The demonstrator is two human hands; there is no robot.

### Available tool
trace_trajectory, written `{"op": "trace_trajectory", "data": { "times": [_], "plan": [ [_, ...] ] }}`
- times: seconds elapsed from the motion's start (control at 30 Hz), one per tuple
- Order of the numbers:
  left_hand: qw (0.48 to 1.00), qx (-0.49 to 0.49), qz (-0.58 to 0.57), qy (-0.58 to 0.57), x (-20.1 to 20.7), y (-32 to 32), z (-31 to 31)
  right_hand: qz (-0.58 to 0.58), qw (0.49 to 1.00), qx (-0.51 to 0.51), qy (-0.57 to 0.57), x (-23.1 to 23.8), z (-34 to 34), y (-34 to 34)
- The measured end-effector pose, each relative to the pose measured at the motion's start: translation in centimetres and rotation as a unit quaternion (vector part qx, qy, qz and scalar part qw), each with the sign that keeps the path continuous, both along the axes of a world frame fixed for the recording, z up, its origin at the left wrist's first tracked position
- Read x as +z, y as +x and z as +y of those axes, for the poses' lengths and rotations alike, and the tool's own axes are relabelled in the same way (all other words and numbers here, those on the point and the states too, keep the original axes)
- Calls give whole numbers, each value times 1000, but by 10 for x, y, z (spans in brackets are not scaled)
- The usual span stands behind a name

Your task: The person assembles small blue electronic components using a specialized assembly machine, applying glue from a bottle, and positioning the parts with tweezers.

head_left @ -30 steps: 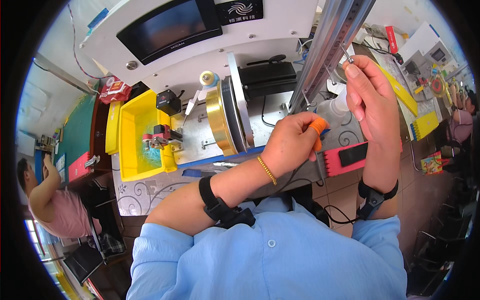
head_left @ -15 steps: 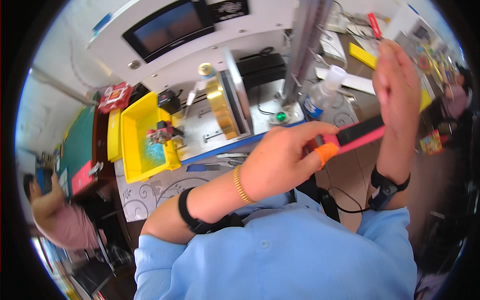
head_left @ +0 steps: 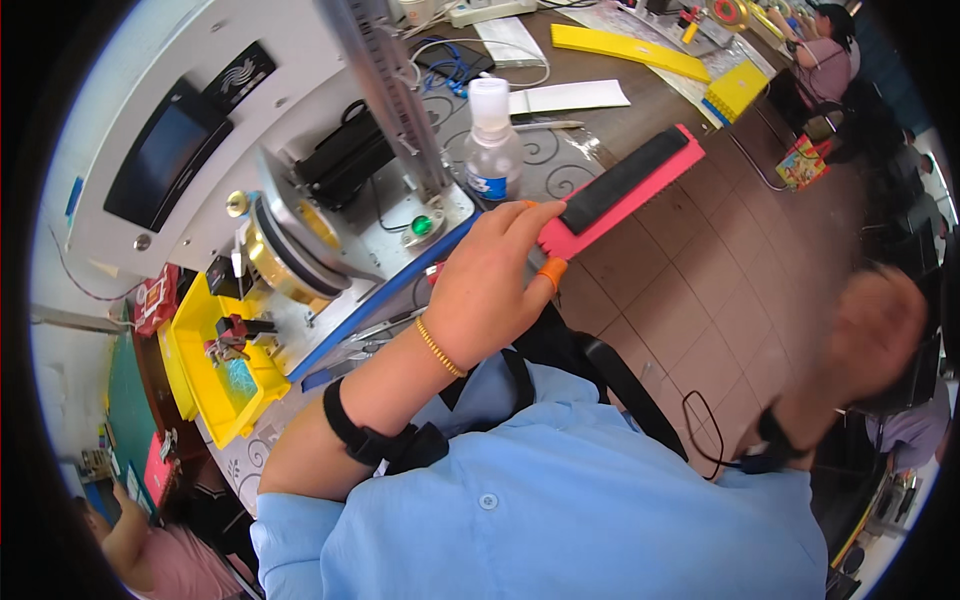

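Note:
My left hand [head_left: 492,285] grips the near end of a long pink strip-shaped holder [head_left: 628,206], thumb on one side and fingers on the other. A black bar [head_left: 625,180] lies along the top of the holder, which slants up to the right over the floor. Orange coverings show on the thumb and a fingertip. Out to the right, my right hand [head_left: 875,325] is apart from the holder and smeared by motion, so its fingers cannot be made out. A clear bottle with a white cap [head_left: 490,140] stands just beyond my left hand.
At the left stands a machine with a screen [head_left: 170,155], a gold wheel [head_left: 285,255] and a metal column [head_left: 385,90]. A yellow bin [head_left: 225,410] sits beside it. Yellow strips [head_left: 630,50] and a white strip [head_left: 570,96] lie on the table. Other people sit at far left and right.
My view has turned to the right. My right hand has moved away from the holder, out to the right. My left hand still grips the pink holder.

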State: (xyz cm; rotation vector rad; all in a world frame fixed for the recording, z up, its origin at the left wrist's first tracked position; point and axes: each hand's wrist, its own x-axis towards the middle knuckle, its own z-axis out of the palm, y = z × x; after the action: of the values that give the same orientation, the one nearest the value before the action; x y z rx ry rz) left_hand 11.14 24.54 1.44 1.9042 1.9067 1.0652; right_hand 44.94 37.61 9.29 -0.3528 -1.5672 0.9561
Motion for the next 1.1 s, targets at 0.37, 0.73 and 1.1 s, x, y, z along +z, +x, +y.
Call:
{"op": "trace_trajectory", "data": {
  "times": [0.37, 0.73, 1.1],
  "plan": [
    [991, -21, 118, -63, -61, 9, 32, -314, 922, -153, -169, -202, 52, -137],
    [994, -10, 106, -34, -62, 5, 35, -410, 890, -186, -77, -200, 55, -143],
    [992, -50, 112, -12, -66, -4, 25, -393, 910, -70, -111, -157, 3, -142]
  ]
}}
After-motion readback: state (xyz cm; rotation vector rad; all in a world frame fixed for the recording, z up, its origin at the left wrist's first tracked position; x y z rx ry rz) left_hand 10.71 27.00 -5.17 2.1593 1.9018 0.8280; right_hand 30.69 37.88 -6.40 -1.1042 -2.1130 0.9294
